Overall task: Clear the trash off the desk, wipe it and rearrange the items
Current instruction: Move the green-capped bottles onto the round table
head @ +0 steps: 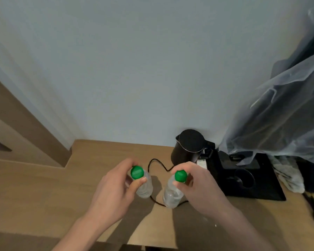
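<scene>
Two clear plastic water bottles with green caps stand over the wooden desk (43, 192). My left hand (114, 192) grips the left bottle (143, 187) at its neck, fingers curled round the cap. My right hand (198, 187) holds the right bottle (170, 194) the same way, just below its green cap. The two bottles are upright and a short gap apart. Whether their bases touch the desk I cannot tell.
A black kettle (188, 145) stands at the back by the wall, its black cord (156, 163) looping between the bottles. A black tray (246, 178) lies to the right. A translucent plastic cover (279, 109) hangs over something dark at the right. A crumpled cloth (290, 180) lies by the tray.
</scene>
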The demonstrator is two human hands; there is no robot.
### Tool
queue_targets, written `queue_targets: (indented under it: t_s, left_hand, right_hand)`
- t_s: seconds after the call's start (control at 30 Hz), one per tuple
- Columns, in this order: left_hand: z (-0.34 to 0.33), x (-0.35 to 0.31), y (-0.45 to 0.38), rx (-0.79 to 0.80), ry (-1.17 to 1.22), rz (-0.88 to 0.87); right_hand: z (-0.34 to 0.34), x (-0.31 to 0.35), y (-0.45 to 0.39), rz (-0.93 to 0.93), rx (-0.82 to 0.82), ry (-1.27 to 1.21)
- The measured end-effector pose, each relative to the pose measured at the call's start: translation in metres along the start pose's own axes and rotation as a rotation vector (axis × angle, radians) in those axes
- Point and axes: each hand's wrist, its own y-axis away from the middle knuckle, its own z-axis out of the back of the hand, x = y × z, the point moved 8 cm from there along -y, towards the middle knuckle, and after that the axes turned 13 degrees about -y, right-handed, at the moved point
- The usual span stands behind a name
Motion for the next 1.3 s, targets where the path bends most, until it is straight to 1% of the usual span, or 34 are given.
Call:
queue_targets:
  t_s: [0.17, 0.27, 0.43, 0.5, 0.63, 0.8, 0.97, 1.13, 1.3]
  left_hand:
    - [-0.011, -0.029, 0.015, 0.044, 0.052, -0.016]
    - [-0.021, -0.051, 0.022, 0.077, 0.047, -0.06]
    - [-0.04, -0.104, 0.044, 0.109, 0.049, -0.142]
    - [-0.049, -0.13, 0.058, 0.108, 0.058, -0.162]
    - [-0.07, -0.182, 0.1, 0.139, 0.115, -0.188]
    - [-0.103, -0.253, 0.163, 0.214, 0.173, -0.262]
    - [-0.14, -0.324, 0.225, 0.283, 0.161, -0.351]
    - [-0.17, -0.399, 0.267, 0.365, 0.143, -0.483]
    - [-0.193, -0.471, 0.289, 0.412, 0.142, -0.629]
  right_hand:
    - [0.019, -0.013, 0.04, -0.026, -0.062, 0.009]
    - [0.034, -0.021, 0.069, -0.035, -0.108, 0.001]
    - [0.07, -0.037, 0.133, -0.01, -0.203, -0.077]
    - [0.086, -0.048, 0.164, -0.041, -0.242, -0.075]
    - [0.118, -0.074, 0.239, -0.138, -0.344, -0.066]
    - [0.158, -0.097, 0.353, -0.185, -0.442, -0.062]
    - [0.186, -0.122, 0.459, -0.216, -0.544, -0.043]
    - [0.216, -0.143, 0.549, -0.286, -0.674, -0.044]
    - [0.25, -0.156, 0.613, -0.322, -0.81, -0.053]
